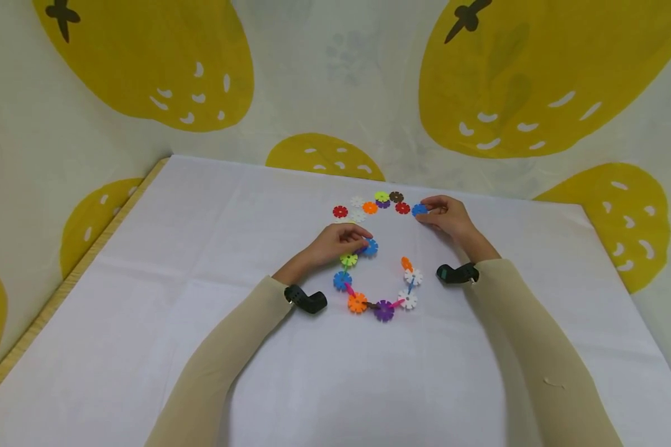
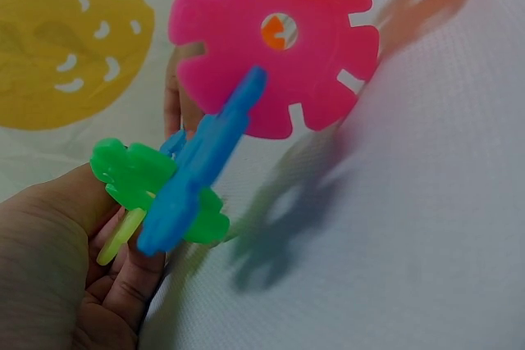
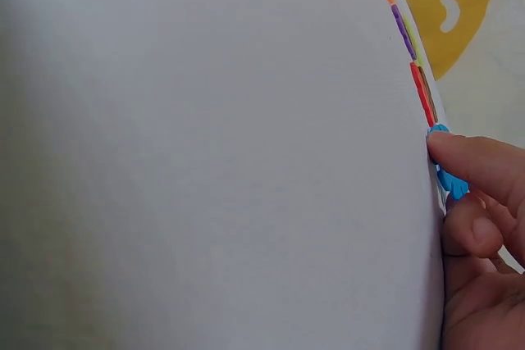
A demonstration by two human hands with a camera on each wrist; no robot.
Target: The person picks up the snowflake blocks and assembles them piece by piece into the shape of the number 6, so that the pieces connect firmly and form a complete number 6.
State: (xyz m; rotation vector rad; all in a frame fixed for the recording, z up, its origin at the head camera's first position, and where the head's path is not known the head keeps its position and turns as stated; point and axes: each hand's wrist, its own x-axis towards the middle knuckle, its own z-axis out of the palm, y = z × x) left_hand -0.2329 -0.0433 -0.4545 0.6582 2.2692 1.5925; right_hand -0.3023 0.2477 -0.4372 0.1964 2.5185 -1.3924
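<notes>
A curved chain of interlocked notched plastic discs lies on the white cloth, with an orange disc (image 1: 357, 303) and a purple disc (image 1: 384, 310) at its near side. My left hand (image 1: 337, 242) grips its upper left end, beside a blue disc (image 1: 371, 247). In the left wrist view, a green disc (image 2: 139, 171) and a large pink disc (image 2: 246, 47) of the chain show close to that hand. Farther back, my right hand (image 1: 448, 215) pinches a loose blue disc (image 1: 419, 210) between thumb and finger; the right wrist view shows this blue disc (image 3: 451, 182) partly covered by fingers.
Several loose discs lie near the cloth's back edge, among them a red disc (image 1: 340, 212), an orange disc (image 1: 370, 208) and a brown disc (image 1: 396, 197). A fabric backdrop (image 1: 335, 93) with yellow fruit shapes rises behind the table. Each wrist carries a black camera.
</notes>
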